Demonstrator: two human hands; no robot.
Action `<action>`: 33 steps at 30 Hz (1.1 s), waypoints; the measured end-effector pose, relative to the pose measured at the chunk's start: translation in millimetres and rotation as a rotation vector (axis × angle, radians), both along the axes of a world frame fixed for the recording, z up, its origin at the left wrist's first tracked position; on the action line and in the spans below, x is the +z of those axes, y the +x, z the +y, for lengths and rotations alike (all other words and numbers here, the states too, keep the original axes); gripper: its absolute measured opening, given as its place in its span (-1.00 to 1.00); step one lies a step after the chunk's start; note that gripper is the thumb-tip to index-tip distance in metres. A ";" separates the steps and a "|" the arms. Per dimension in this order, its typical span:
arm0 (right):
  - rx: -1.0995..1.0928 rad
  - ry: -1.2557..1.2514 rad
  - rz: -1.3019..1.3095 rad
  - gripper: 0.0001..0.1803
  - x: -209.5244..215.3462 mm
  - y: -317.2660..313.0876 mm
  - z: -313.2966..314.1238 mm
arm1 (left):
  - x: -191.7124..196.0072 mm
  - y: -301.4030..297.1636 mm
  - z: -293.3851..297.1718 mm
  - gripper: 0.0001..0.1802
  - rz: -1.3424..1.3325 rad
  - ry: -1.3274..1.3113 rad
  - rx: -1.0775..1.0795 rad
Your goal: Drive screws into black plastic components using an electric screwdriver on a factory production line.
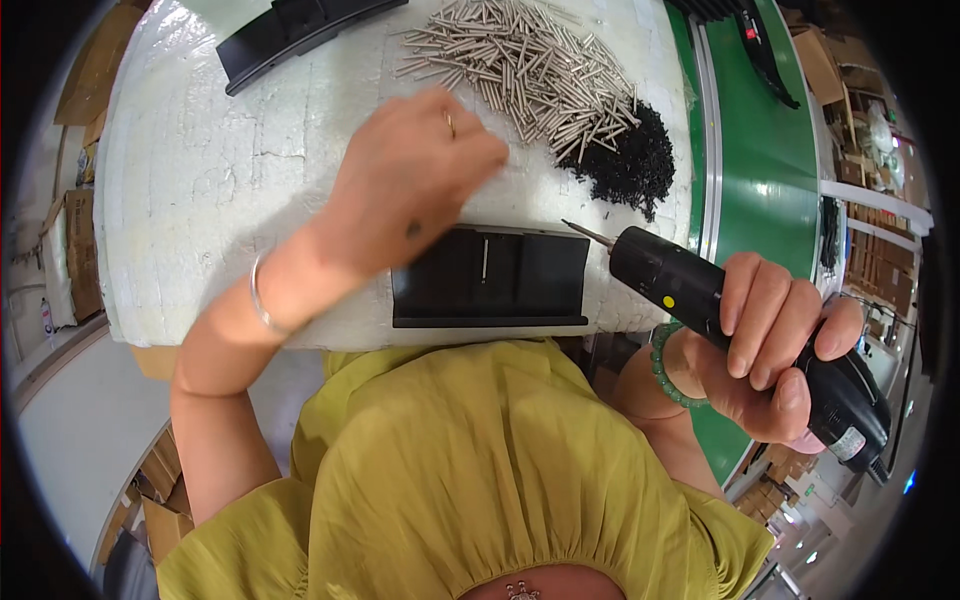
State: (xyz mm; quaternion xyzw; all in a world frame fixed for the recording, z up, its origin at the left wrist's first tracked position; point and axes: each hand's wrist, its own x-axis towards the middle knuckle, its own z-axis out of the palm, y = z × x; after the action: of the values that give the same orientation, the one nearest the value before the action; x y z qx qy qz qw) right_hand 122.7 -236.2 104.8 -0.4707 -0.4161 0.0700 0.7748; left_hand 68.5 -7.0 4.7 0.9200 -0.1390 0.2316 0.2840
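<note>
My right hand [765,345] is wrapped round a black electric screwdriver [690,285] with a yellow dot on its body. Its thin bit points left, above the right end of a black plastic part [435,285]. That part lies near the table's front edge, with a slim metal pin [485,262] upright across its middle. Over the part's upper left hovers my left hand [420,175], back up and fingers curled in; its fingertips are hidden. Just beyond it spreads a heap of silvery metal pins [520,65]. Small black screws [630,165] are piled against the heap's right side.
A second black part [300,35] rests at the table's far left. The white tabletop [200,170] looks wrapped in plastic film. A green surface [765,150] with a metal rail runs along the right. Cardboard boxes [80,250] stand at the left.
</note>
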 end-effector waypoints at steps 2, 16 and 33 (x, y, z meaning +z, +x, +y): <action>0.005 -0.092 -0.016 -0.72 0.3 -2.8 -0.2 | 10.5 -23.4 -15.0 -0.95 0.054 -0.056 -0.018; 0.132 -0.162 0.005 -0.68 -19.3 -4.0 11.8 | -3.2 -47.6 -38.8 -0.80 0.070 -0.177 0.086; 0.167 -0.190 -0.027 -0.67 -20.1 -2.2 17.5 | -8.5 -46.1 -40.3 -0.85 0.049 -0.205 0.091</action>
State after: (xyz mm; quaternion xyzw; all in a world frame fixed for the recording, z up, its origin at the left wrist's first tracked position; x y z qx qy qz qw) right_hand 120.5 -218.8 84.7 -0.5066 -0.4556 0.1673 0.7126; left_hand 22.4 -47.3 -3.7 0.8969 -0.0658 0.2348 0.3689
